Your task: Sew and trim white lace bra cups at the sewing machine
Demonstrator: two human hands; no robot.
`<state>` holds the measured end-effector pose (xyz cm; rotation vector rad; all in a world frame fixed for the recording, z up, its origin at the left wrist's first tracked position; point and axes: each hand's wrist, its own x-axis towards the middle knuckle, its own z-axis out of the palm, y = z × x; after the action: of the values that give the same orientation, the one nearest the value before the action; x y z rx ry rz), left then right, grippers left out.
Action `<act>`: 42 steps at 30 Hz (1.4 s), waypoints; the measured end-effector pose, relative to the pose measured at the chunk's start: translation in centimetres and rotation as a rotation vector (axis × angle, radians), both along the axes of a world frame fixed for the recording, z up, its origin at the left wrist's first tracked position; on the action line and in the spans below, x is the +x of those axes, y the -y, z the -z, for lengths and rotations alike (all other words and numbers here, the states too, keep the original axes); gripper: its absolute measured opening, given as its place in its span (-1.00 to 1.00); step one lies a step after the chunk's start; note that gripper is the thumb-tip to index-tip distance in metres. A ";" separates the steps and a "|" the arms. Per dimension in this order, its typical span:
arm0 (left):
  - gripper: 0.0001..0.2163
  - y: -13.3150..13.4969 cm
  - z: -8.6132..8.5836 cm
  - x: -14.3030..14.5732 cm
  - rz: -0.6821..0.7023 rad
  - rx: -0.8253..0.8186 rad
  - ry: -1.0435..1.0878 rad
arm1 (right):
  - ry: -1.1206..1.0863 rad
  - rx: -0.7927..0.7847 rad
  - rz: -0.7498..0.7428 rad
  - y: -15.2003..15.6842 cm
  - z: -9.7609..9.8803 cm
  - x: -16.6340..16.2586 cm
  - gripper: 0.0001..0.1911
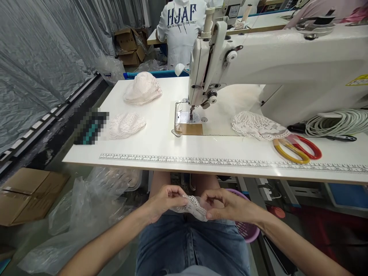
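Over my lap, below the table's front edge, a white lace piece (193, 207) is stretched between my two hands. My left hand (165, 201) pinches its left end between thumb and fingers. At the other end, my right hand (225, 205) grips the lace with its thumb and fingers closed. Part of the fabric is hidden behind the fingers. On the table, a pale fabric cup (143, 89) lies at the back left, with a flat lace piece (126, 125) in front of it. Another lace piece (258, 125) rests under the sewing machine (247, 57) arm.
Scissors (297, 149) and a coiled white cable (336, 122) lie on the right of the white table (161, 147). Below are a purple basket (250, 230), plastic bags (86, 214) and a cardboard box (30, 195). A person in a white shirt (182, 34) sits beyond the table.
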<state>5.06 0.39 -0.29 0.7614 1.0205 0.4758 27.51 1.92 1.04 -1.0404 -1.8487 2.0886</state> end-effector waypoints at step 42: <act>-0.78 -25.6 -6.0 2.7 0.197 1.265 -0.977 | 0.338 1.614 0.103 -16.4 -2.2 -1.0 -0.71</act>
<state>7.79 25.95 5.75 2.3594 1.4669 0.5653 26.46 18.31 3.26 -0.8476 -2.5060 -0.0731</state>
